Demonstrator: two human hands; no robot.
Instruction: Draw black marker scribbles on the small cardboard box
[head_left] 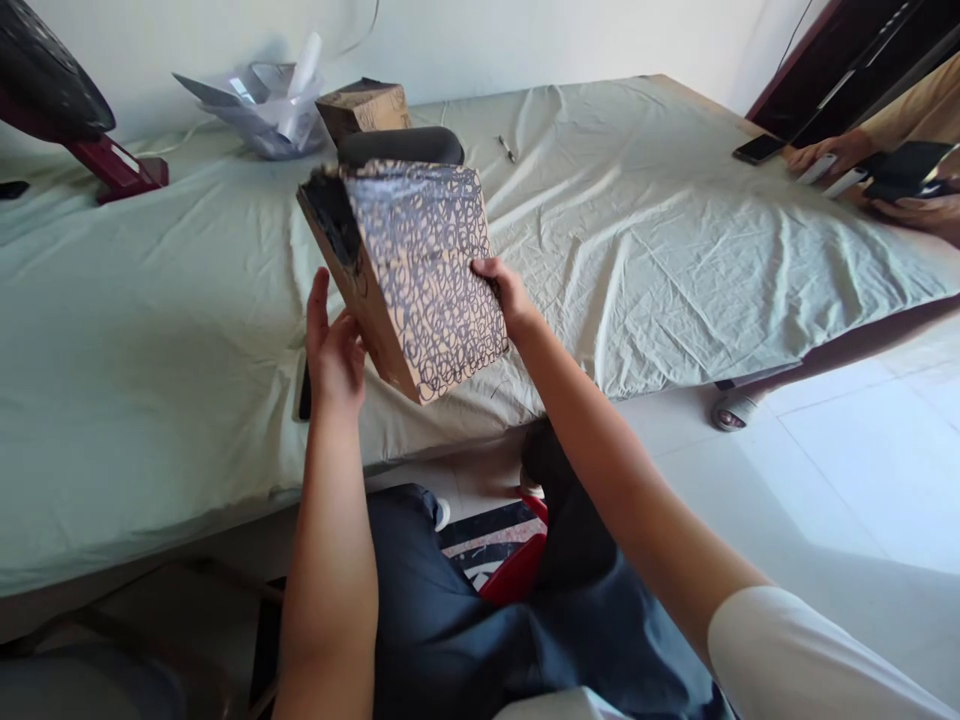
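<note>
I hold a cardboard box [420, 275] tilted in the air above the bed's near edge. Its broad face is covered in black scribbles, and one end is blackened. My left hand [334, 345] presses against the box's left side, fingers stretched upward along it. My right hand [510, 295] grips the right edge, with the thumb on the scribbled face and the fingers behind.
A mattress under a pale green sheet [150, 330] fills the view. At the back lie a second cardboard box [365, 105], crumpled plastic wrapping [259, 100], a dark roll [401, 147] and a pen [508, 148]. A fan base [112, 165] stands left. Another person's hands [862, 165] hold phones at right.
</note>
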